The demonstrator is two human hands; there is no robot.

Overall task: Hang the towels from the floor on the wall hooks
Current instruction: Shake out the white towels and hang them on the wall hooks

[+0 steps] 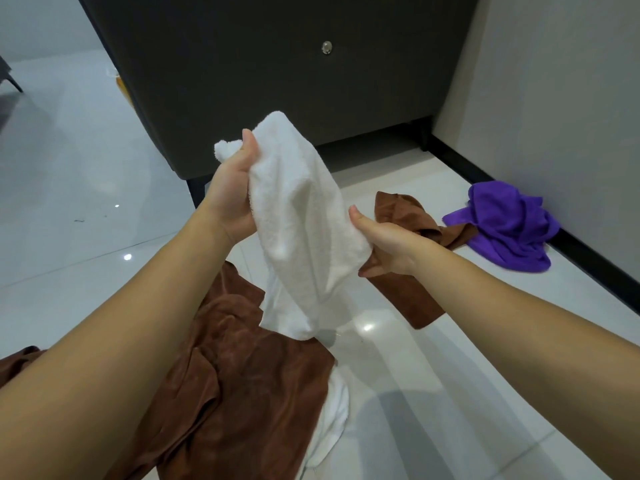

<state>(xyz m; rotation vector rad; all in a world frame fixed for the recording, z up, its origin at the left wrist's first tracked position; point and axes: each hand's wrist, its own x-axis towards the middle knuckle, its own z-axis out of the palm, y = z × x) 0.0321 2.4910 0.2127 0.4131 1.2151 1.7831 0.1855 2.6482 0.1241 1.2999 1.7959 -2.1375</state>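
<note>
Both hands hold white towel point(301, 216) above the floor point(433, 358): left hand point(230, 188) grip at top corner, right hand point(384, 244) pinching side edge, likely spreading it for hanging. No hooks visible.

a large dark upholstered panel point(277, 81) fills the upper middle of the frame, with a small round metal stud point(326, 47) set near its top. it stands on short black legs, one at lower left point(197, 192), one at right point(423, 136). glossy pale floor tiles point(69, 168) spread across the left and bottom, showing bright light spots point(127, 257) and a tiny dark speck point(79, 221). at the right, a grey wall point(561, 81) meets the floor along a black baseboard point(460, 161). a yellow-orange object point(123, 86) peeks from behind the panel's left edge, too hidden to identify. at the far upper left, a dark slanted furniture leg point(10, 79).
</note>
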